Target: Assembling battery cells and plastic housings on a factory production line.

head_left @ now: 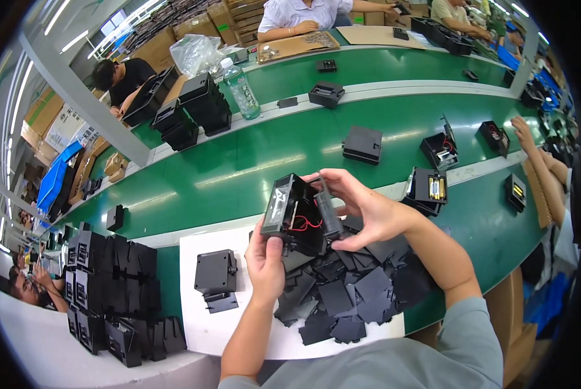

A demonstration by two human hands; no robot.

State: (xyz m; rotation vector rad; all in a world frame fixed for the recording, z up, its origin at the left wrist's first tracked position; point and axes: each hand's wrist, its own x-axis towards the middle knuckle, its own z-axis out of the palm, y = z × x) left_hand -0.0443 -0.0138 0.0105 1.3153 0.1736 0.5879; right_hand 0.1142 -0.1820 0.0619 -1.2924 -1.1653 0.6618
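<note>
Over the white board [196, 330] I hold an opened black plastic box [294, 207] with thin red wires [307, 223] inside. My left hand [266, 262] grips its lower left side. Fingers of my right hand [375, 211] close round a dark frame-like lid [328, 211] at the box's right side; whether it is hinged on, I cannot tell. Beneath my hands spreads a heap of flat black plastic plates [336, 297]. Left of my left forearm lies a closed black box [216, 271], with a small black plate [221, 303] below it.
Stacked black housings [112, 285] stand at the lower left. Across the green conveyor belt [225, 181] sit a closed box [362, 144], opened boxes [439, 150] and one with batteries [428, 188]. A water bottle [241, 91] stands by tall black stacks [205, 104]. Co-workers sit around.
</note>
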